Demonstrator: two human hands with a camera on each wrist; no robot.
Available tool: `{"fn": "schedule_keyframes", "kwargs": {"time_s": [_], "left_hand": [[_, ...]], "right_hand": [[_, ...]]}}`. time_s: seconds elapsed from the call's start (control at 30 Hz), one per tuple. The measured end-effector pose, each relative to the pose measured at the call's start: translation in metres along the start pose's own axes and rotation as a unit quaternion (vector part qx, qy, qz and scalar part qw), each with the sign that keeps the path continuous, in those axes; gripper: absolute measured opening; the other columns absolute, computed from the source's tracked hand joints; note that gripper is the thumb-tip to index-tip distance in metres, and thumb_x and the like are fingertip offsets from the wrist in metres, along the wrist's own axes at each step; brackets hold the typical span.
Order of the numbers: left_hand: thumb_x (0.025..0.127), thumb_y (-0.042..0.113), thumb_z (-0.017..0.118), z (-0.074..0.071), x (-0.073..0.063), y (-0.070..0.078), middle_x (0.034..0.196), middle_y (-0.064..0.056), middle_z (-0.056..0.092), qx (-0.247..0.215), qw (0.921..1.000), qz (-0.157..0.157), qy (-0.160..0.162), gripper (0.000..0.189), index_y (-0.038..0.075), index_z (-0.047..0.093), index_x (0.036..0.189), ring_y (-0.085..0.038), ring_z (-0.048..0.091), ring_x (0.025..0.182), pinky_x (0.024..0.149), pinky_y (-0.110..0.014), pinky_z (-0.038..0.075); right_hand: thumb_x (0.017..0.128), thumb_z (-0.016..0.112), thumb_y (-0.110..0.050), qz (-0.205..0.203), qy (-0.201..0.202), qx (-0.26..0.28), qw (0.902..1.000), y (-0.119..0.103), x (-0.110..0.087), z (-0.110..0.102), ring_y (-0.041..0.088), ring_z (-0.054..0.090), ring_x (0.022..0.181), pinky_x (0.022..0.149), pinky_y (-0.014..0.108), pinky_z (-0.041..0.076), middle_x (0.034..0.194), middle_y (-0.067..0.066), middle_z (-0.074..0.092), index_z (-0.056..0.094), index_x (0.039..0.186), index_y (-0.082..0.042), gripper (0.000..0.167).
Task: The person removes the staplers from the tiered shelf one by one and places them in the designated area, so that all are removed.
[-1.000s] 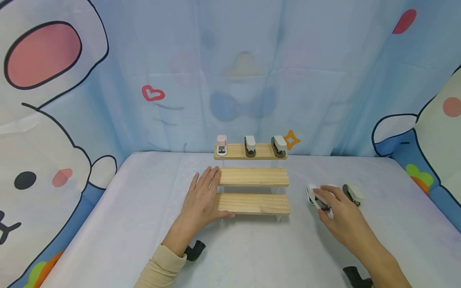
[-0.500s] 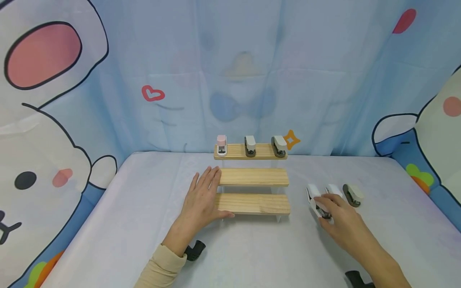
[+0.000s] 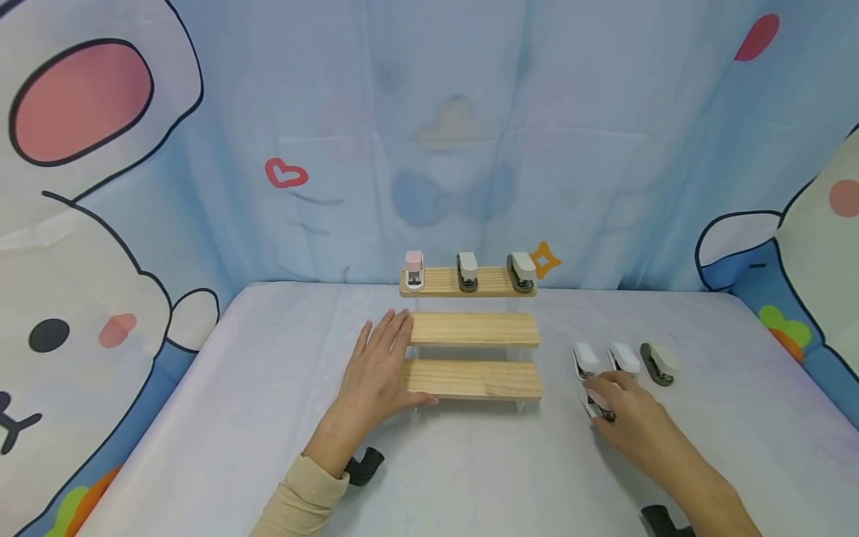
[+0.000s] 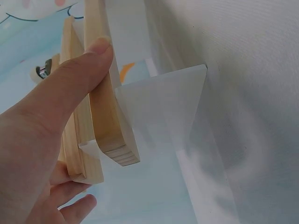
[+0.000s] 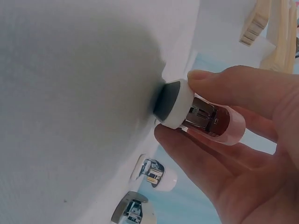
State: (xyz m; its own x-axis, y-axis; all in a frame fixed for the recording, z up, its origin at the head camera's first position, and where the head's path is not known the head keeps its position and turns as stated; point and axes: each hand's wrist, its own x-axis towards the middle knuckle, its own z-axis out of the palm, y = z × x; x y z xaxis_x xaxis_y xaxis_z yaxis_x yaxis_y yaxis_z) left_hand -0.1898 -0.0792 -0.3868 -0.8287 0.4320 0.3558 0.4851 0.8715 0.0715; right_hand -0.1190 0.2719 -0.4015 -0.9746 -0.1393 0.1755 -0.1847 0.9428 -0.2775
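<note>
My right hand [image 3: 634, 418] pinches a small stapler [image 5: 205, 114] with a white base, dark underside and pale pink top between thumb and fingers, close over the white cloth. In the head view the hand covers much of it. Two white staplers, one at the left [image 3: 586, 359] and one beside it [image 3: 625, 359], stand just beyond the hand, with a cream and dark stapler [image 3: 661, 363] to their right. My left hand [image 3: 376, 373] rests at the left end of a three-step wooden rack. Its thumb lies on the lowest board [image 3: 483, 379]; its straight fingers reach along the middle board [image 3: 476, 330].
Three staplers stand on the top board [image 3: 439, 282]: a pink one [image 3: 414, 270], a white and dark one [image 3: 467, 271] and another white and dark one [image 3: 520, 271]. Clear supports [image 4: 163, 102] hold up the boards. A printed blue curtain [image 3: 456, 149] hangs behind the table.
My right hand has come nearer to me with the stapler, away from the row, so the two white staplers show more. The left hand has stayed on the rack.
</note>
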Motion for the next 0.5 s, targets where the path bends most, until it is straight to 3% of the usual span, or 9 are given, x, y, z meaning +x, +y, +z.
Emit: {"fn": "schedule_keyframes", "kwargs": {"time_s": [0.3, 0.5], "left_hand": [[0.06, 0.071, 0.081, 0.0, -0.0006, 0.0001, 0.159, -0.01, 0.036, 0.004, 1.0, 0.003, 0.004, 0.128, 0.003, 0.028, 0.155, -0.028, 0.029, 0.15, 0.123, -0.051, 0.024], [0.06, 0.071, 0.081, 0.0006, -0.0006, 0.0001, 0.159, -0.01, 0.036, 0.005, 1.0, 0.002, 0.003, 0.128, 0.003, 0.028, 0.155, -0.028, 0.029, 0.15, 0.123, -0.051, 0.024]], "right_hand": [[0.073, 0.08, 0.004, 0.013, -0.02, 0.022, 0.9995, -0.0005, 0.0022, 0.0007, 0.035, 0.066, 0.093, 0.072, 0.045, 0.06, 0.12, 0.027, 0.056, 0.063, 0.12, 0.002, 0.05], [0.073, 0.081, 0.003, 0.017, -0.019, 0.022, 0.9994, -0.0001, 0.0025, 0.0019, 0.038, 0.064, 0.097, 0.076, 0.048, 0.059, 0.119, 0.026, 0.057, 0.063, 0.119, 0.002, 0.049]]}}
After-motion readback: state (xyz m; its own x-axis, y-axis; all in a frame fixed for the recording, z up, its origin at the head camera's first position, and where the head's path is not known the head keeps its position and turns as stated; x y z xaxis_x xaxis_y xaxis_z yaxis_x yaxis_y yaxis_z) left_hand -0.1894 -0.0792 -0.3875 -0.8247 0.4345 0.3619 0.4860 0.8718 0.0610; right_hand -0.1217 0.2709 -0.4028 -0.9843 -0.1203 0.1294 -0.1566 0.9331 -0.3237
